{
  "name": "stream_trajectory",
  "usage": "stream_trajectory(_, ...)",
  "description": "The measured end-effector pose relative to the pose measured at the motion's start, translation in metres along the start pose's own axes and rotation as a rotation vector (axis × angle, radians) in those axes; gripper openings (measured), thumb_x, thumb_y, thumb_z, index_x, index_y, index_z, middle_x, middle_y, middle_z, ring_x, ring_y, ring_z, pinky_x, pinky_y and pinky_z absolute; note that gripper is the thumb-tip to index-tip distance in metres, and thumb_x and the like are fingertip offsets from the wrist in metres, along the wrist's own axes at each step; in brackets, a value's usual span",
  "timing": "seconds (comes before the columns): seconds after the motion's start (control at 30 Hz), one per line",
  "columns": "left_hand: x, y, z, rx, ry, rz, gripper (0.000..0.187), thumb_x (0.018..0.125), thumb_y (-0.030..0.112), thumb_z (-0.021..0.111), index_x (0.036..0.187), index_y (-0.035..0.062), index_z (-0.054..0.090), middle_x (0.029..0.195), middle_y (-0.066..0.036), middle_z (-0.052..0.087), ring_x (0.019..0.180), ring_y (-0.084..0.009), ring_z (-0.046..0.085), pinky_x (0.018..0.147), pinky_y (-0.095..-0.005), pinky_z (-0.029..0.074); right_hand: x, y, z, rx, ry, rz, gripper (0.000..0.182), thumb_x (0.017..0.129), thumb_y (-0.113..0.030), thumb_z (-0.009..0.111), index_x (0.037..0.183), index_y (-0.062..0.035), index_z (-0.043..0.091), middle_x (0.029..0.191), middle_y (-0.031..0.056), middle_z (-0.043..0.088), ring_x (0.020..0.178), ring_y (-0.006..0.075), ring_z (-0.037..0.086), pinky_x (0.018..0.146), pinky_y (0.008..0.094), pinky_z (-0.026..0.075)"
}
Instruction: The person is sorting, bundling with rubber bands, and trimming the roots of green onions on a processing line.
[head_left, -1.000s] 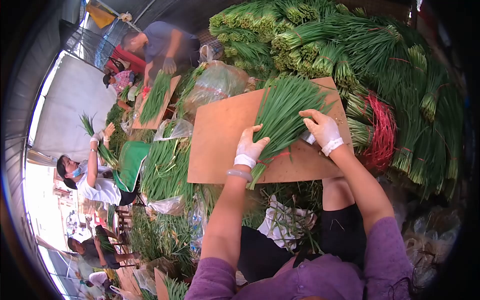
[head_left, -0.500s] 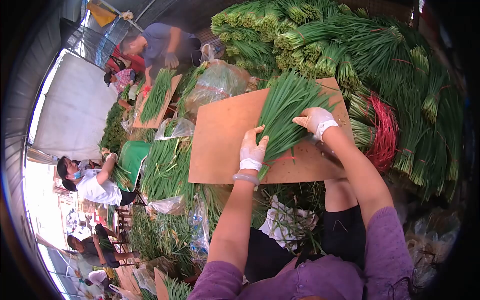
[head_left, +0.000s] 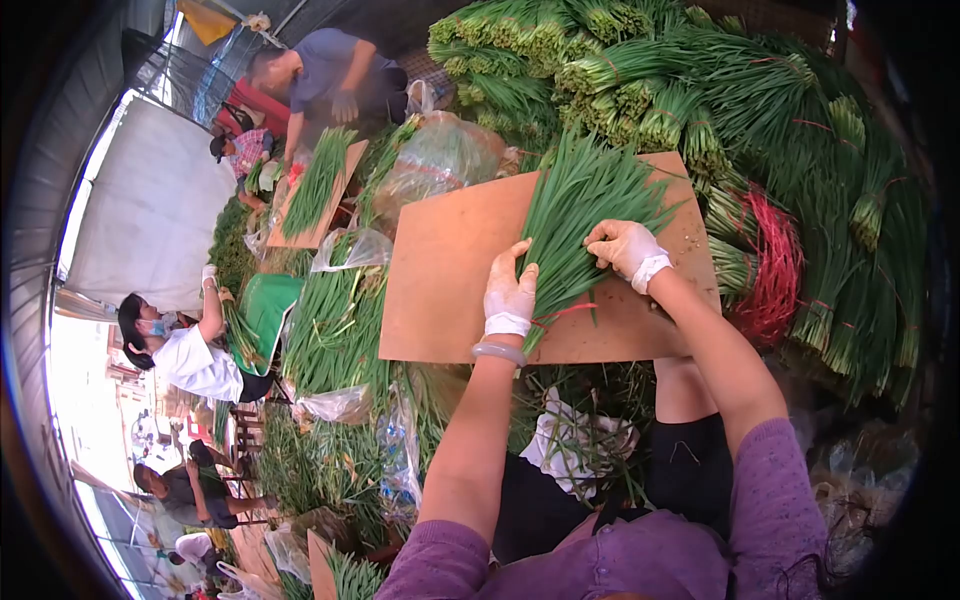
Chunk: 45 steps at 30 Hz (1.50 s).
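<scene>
A loose bunch of garlic chives (head_left: 585,205) lies on a brown board (head_left: 440,290) in front of me, leaves fanned toward the far side. My left hand (head_left: 512,287), in a thin whitish glove, grips the bunch's left edge, thumb and fingers curled about it. Just beyond that wrist, a red tie (head_left: 565,312) crosses the lower end of the bunch. Over the right side of the leaves is my gloved right hand (head_left: 628,250), thumb and fingertips pinched together. What it pinches, if anything, is too small to make out.
Tied chive bundles (head_left: 700,90) are heaped at the far right, beside red ties (head_left: 768,270). Left of the board are loose chives (head_left: 335,330) and a plastic bag (head_left: 450,155). A co-worker (head_left: 335,75) bends over another board (head_left: 320,190); more people sit at left.
My right hand has drawn its fingertips closer together over the leaves. My left hand stays on the bunch. At left, a seated co-worker's hand has risen.
</scene>
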<state>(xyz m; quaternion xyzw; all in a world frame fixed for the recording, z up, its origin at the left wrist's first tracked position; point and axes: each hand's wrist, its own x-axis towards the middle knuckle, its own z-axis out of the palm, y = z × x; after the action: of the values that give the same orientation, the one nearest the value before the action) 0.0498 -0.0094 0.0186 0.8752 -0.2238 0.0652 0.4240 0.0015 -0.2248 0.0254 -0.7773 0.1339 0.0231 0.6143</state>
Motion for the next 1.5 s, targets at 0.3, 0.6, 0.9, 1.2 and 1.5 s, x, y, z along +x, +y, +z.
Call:
stream_trajectory(0.3, 0.004, 0.03, -0.006, 0.351, -0.069, 0.369, 0.014, 0.072, 0.019, 0.069, 0.086, 0.0206, 0.071, 0.115, -0.011, 0.057, 0.117, -0.0363, 0.046, 0.099, -0.0473, 0.034, -0.009, -0.03, -0.003, 0.09, 0.035, -0.124, 0.015, 0.085, -0.017, 0.058, 0.086, -0.0034, 0.065, 0.066, 0.0005, 0.061, 0.055, 0.0058, 0.054, 0.048, 0.0209, 0.04)
stream_trajectory(0.6, 0.009, 0.02, 0.003, 0.275, -0.142, 0.198, 0.015, 0.072, 0.018, 0.069, 0.086, 0.012, 0.069, 0.116, -0.013, 0.057, 0.117, -0.0342, 0.047, 0.1, -0.0424, 0.035, -0.014, -0.022, -0.017, -0.217, 0.113, -0.155, 0.022, 0.085, -0.025, 0.055, 0.094, -0.0078, 0.065, 0.077, 0.0107, 0.067, 0.068, 0.0211, 0.065, 0.065, 0.0335, 0.05)
stream_trajectory(0.9, 0.014, -0.006, 0.013, 0.027, -0.03, 0.048, 0.013, 0.076, 0.012, 0.065, 0.085, 0.0029, 0.065, 0.108, -0.018, 0.059, 0.108, -0.0317, 0.053, 0.095, -0.037, 0.04, -0.022, 0.003, 0.012, -0.596, 0.109, -0.433, 0.032, 0.087, -0.024, 0.053, 0.117, -0.0164, 0.057, 0.099, 0.0127, 0.065, 0.086, 0.0313, 0.063, 0.076, 0.0409, 0.05)
stream_trajectory(1.2, 0.012, -0.008, 0.012, 0.04, 0.038, 0.023, 0.013, 0.08, 0.014, 0.062, 0.08, 0.0016, 0.06, 0.095, -0.016, 0.061, 0.094, -0.0311, 0.057, 0.087, -0.0382, 0.043, -0.014, 0.042, 0.019, -0.131, 0.286, -0.237, 0.032, 0.084, -0.019, 0.058, 0.114, -0.0089, 0.059, 0.077, 0.0103, 0.067, 0.068, 0.0171, 0.064, 0.065, 0.0304, 0.05)
stream_trajectory(1.5, 0.007, 0.013, 0.009, 0.135, -0.021, -0.015, 0.021, 0.073, 0.015, 0.07, 0.084, 0.0031, 0.057, 0.1, -0.015, 0.058, 0.098, -0.0316, 0.056, 0.088, -0.0378, 0.043, -0.002, 0.016, 0.006, -0.098, 0.149, 0.074, 0.044, 0.084, -0.023, 0.061, 0.122, -0.0032, 0.054, 0.074, 0.0089, 0.067, 0.064, 0.0165, 0.063, 0.06, 0.028, 0.048)
